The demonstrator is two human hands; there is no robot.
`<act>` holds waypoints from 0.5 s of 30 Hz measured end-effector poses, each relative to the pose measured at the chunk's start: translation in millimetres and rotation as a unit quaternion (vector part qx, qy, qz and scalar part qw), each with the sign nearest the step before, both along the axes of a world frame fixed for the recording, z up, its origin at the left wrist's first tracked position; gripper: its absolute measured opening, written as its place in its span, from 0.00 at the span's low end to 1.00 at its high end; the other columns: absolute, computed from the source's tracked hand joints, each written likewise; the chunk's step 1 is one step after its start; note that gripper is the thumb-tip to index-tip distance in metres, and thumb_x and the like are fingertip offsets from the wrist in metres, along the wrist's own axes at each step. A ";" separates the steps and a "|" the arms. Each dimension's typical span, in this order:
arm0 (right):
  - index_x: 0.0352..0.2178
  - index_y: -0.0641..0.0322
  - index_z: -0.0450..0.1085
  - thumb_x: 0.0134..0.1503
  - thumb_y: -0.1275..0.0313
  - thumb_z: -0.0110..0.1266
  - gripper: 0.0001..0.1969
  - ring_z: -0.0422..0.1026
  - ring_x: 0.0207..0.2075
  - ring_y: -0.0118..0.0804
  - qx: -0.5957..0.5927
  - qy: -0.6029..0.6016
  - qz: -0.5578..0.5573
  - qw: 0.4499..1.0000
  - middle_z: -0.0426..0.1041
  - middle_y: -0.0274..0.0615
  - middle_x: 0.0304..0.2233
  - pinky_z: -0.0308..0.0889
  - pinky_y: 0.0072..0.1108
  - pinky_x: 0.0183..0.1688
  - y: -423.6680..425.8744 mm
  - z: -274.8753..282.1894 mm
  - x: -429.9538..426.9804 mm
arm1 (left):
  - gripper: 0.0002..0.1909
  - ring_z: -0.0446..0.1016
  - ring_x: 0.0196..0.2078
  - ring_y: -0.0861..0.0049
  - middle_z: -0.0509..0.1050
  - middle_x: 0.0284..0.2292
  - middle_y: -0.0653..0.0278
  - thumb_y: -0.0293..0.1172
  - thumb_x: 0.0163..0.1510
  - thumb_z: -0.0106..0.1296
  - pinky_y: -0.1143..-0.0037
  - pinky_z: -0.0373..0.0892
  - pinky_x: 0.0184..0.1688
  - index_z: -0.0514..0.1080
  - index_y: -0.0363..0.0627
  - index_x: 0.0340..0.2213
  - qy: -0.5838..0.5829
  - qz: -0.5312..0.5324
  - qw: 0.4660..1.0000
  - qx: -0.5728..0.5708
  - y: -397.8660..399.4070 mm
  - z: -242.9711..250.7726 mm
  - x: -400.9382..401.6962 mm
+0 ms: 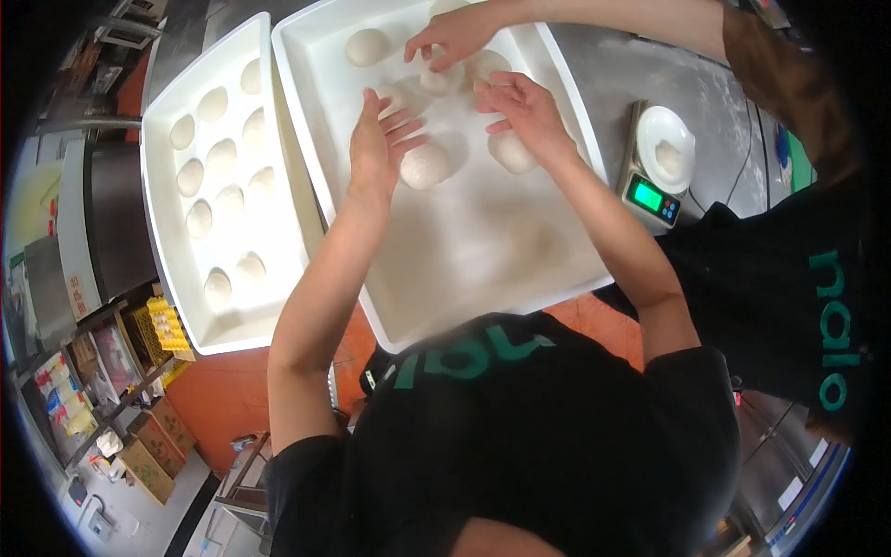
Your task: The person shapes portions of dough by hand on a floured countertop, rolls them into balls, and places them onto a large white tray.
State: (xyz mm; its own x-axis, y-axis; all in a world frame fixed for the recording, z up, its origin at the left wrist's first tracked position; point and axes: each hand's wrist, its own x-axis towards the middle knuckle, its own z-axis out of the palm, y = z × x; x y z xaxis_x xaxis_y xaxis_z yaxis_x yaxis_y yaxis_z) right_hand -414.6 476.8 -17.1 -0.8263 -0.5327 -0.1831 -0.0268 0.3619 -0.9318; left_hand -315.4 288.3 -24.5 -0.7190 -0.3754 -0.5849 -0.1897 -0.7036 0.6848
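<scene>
A large white plastic tray (473,278) lies before me with several round dough balls in it. My left hand (379,143) is over its left half, fingers spread and holding nothing. Just right of its fingertips sits one dough ball (426,167); another pale ball (391,99) is partly hidden behind the fingers. My right hand (530,115) is above the right side, fingers apart and slightly bent. Below it rests a dough ball (511,153), partly covered by the hand. Near its fingertips lies another ball (491,66), and I see no dough in its grasp.
A co-worker's hand (459,35) reaches in from the right over a dough ball (442,78). On the left, a second white tray (271,313) holds dough balls in rows. A digital scale (651,195) with a white plate (666,132) and a dough piece (668,157) stands on the metal worktop (703,90).
</scene>
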 end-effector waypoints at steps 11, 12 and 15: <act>0.49 0.55 0.63 0.42 0.62 0.64 0.32 0.68 0.45 0.44 0.145 0.592 0.109 0.785 0.67 0.42 0.45 0.66 0.30 0.40 -76.6 -40.2 -39.2 | 0.19 0.73 0.28 0.79 0.75 0.28 0.60 0.42 0.57 0.46 0.78 0.70 0.29 0.72 0.34 0.34 -0.055 -0.016 0.944 -0.325 5.1 31.4 2.3; 0.53 0.51 0.61 0.40 0.59 0.65 0.37 0.66 0.47 0.46 0.244 0.539 0.197 0.781 0.64 0.43 0.48 0.63 0.33 0.44 -83.8 -46.1 -46.3 | 0.17 0.73 0.29 0.80 0.75 0.29 0.61 0.39 0.57 0.47 0.79 0.69 0.29 0.73 0.34 0.32 -0.052 -0.031 0.935 -0.349 6.5 38.4 17.9; 0.53 0.43 0.61 0.39 0.58 0.66 0.37 0.67 0.43 0.46 0.309 0.473 0.265 0.782 0.64 0.46 0.46 0.65 0.34 0.44 -90.3 -111.6 -108.0 | 0.12 0.73 0.30 0.80 0.76 0.29 0.62 0.34 0.57 0.49 0.80 0.69 0.31 0.73 0.35 0.33 -0.043 -0.090 0.929 -0.357 27.6 65.1 58.4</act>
State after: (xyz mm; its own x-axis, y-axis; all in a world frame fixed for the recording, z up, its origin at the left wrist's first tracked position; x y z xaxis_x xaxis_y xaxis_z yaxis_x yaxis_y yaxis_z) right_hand -522.6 386.4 -128.7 -0.4411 -0.8972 0.0197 -0.8965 0.4395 -0.0567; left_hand -257.0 315.9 40.6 -0.7700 -0.5678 -0.2910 -0.3351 -0.0282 0.9417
